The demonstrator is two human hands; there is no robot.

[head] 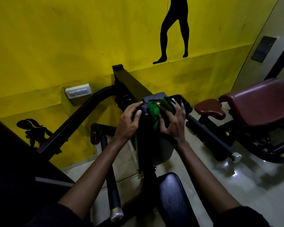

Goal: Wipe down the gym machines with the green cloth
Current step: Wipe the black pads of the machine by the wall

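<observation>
— What do you see?
— The soft green cloth [154, 110] sits bunched on top of the black metal gym machine [134, 86]. My right hand [174, 122] grips it there.
— And the other hand?
— My left hand [129, 120] holds the machine just beside it.

Beyond the hands [129, 123] rises a yellow wall [56, 38] with black silhouettes [174, 30], a white switch plate [78, 92] to their left, a maroon bench [261, 102] on glossy floor [236, 185] rightward.

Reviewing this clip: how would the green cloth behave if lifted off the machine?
Probably floppy: the green cloth bunches under the right hand and a tail droops down the black machine. Likely light, and unlikely to roll, since it drapes over edges.
</observation>
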